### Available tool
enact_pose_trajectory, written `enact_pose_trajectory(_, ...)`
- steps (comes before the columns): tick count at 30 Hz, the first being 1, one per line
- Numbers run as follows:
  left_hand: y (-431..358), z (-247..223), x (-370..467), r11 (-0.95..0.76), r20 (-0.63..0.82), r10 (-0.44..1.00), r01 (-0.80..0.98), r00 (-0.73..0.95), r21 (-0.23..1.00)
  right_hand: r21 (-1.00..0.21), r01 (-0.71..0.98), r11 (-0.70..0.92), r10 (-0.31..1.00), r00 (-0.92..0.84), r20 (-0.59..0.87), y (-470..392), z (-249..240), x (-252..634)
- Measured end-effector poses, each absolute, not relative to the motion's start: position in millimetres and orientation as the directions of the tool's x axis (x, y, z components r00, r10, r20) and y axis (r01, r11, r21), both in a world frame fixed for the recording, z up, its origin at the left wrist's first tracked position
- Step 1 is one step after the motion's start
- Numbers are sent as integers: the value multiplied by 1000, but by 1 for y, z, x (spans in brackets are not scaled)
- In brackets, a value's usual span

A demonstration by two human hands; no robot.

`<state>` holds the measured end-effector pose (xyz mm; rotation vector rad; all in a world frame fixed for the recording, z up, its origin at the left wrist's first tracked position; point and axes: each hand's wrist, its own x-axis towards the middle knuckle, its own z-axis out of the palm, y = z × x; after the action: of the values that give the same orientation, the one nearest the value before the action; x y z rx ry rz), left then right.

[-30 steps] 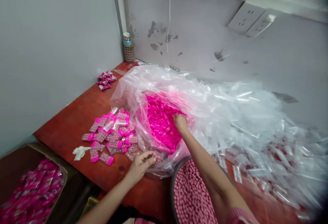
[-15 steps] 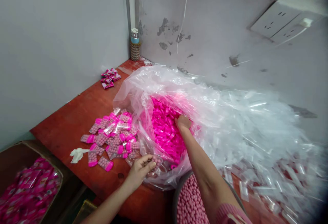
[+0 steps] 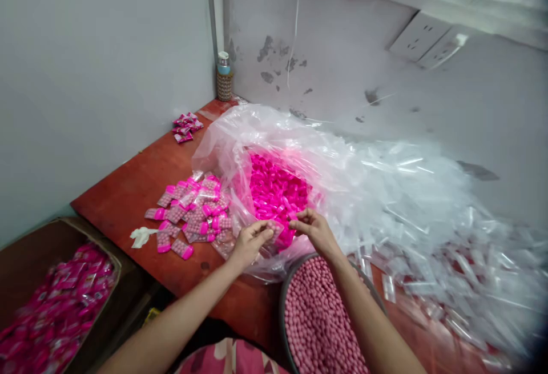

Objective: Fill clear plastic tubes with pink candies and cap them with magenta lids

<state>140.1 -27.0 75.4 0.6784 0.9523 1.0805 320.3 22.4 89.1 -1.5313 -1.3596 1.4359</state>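
My left hand point(image 3: 252, 244) is closed on a small clear bottle point(image 3: 274, 227) with pink beads in it, its mouth end towards the right. My right hand point(image 3: 317, 231) pinches a bright pink cap point(image 3: 293, 218) close beside that bottle; whether the two touch is hard to make out. Both hands are over the near edge of a clear plastic bag point(image 3: 240, 134), opened around a heap of pink caps point(image 3: 278, 188). Below my right forearm stands a dark round tub point(image 3: 286, 328) of pink beads point(image 3: 319, 311).
Capped bottles point(image 3: 197, 211) lie piled left of the bag on the red table point(image 3: 128, 191). Empty clear bottles point(image 3: 428, 271) spread to the right. A cardboard box point(image 3: 38, 248) with pink packets stands lower left. More packets point(image 3: 186, 127), a flask point(image 3: 224, 77) and a tissue point(image 3: 142, 236) are on the table.
My right hand has come out of the cap heap towards me, now with a cap in its fingers. My left hand has brought the bottle up and right to meet it. The view has shifted.
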Motion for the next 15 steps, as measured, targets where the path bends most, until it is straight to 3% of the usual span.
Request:
enact_pose_trajectory(3,-35,81,154,333,-265,938,-366,223,869,-946,48,-322,920,-220,-324,-14,107,317)
enact_pose_trajectory(7,-53,89,163,307,-227,927,-259,298,916,-935,21,-354,903,-254,-347,-44,121,332)
enact_pose_trajectory(11,-69,95,170,180,-148,945,-83,292,980,-969,211,-129,984,-97,-152,-64,131,346)
enact_pose_trajectory(15,-81,100,176,22,-38,968,68,248,997,-840,516,168,982,-162,97,-82,138,344)
